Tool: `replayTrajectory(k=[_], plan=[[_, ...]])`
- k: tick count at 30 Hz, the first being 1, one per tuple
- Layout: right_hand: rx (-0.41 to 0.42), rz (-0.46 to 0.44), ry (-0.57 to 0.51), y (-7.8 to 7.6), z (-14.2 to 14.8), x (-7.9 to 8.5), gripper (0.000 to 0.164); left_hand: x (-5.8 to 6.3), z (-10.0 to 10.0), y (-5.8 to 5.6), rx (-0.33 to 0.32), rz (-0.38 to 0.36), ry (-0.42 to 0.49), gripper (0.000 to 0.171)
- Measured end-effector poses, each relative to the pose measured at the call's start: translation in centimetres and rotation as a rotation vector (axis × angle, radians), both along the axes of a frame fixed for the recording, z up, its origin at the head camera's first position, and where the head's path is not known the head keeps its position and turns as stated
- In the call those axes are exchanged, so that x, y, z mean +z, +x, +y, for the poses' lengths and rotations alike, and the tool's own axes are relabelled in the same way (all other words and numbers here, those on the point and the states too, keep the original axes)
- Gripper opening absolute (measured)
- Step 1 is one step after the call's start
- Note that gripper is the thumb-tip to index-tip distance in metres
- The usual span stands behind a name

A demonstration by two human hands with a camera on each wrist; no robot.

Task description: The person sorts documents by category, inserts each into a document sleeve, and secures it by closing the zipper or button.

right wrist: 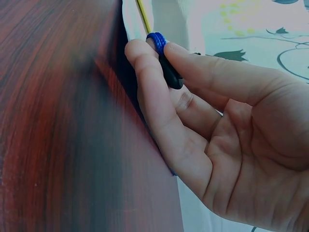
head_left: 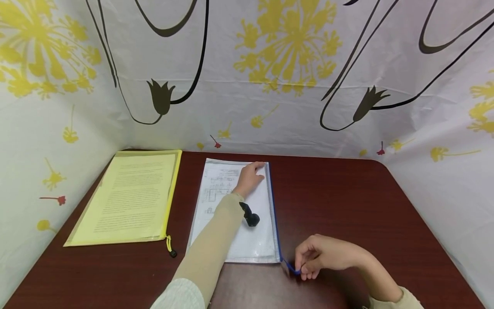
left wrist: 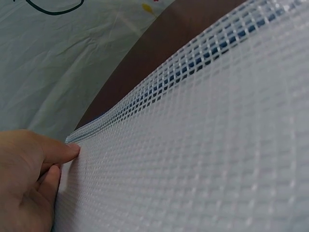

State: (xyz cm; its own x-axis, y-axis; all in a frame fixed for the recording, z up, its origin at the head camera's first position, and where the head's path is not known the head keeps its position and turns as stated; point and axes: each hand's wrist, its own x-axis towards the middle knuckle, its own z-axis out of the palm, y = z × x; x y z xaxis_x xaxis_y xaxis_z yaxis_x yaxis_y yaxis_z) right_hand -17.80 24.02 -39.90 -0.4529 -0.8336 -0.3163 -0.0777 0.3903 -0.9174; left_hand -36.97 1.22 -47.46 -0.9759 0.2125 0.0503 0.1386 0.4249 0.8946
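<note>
A clear mesh zip pouch (head_left: pixel 252 240) with a blue zip edge lies in the middle of the table, holding a sheet with printed drawings. At its far right corner, my left hand (head_left: pixel 248 179) pinches the edge; the left wrist view shows one fingertip (left wrist: pixel 73 151) on the mesh surface. By the near right corner, my right hand (head_left: pixel 326 253) pinches the blue cord pull (head_left: pixel 290 268) of the zip between thumb and forefinger. The pull's black end (right wrist: pixel 171 75) shows between those fingers in the right wrist view.
To the left lies a yellow zip pouch (head_left: pixel 127 197) with a printed page inside; its cord pull (head_left: pixel 170 246) hangs off the near right corner. The dark wooden table (head_left: pixel 339 193) meets a white patterned cloth (head_left: pixel 247 128) at the back and sides.
</note>
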Motion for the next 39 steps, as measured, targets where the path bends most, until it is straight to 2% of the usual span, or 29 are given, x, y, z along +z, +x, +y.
replayTrajectory(k=[15, 25, 39], plan=[[-0.029, -0.001, -0.003, -0.4, 0.0, 0.0, 0.011, -0.2, 0.0, -0.2, -0.002, 0.006, -0.005, 0.049], [-0.081, 0.052, 0.017, -0.8, 0.1, -0.1, 0.010, -0.4, 0.0, -0.2, -0.013, -0.004, 0.003, 0.049], [-0.131, 0.075, 0.029, -1.4, 0.3, -0.8, 0.013, -0.4, 0.0, -0.3, -0.014, -0.003, 0.012, 0.050]])
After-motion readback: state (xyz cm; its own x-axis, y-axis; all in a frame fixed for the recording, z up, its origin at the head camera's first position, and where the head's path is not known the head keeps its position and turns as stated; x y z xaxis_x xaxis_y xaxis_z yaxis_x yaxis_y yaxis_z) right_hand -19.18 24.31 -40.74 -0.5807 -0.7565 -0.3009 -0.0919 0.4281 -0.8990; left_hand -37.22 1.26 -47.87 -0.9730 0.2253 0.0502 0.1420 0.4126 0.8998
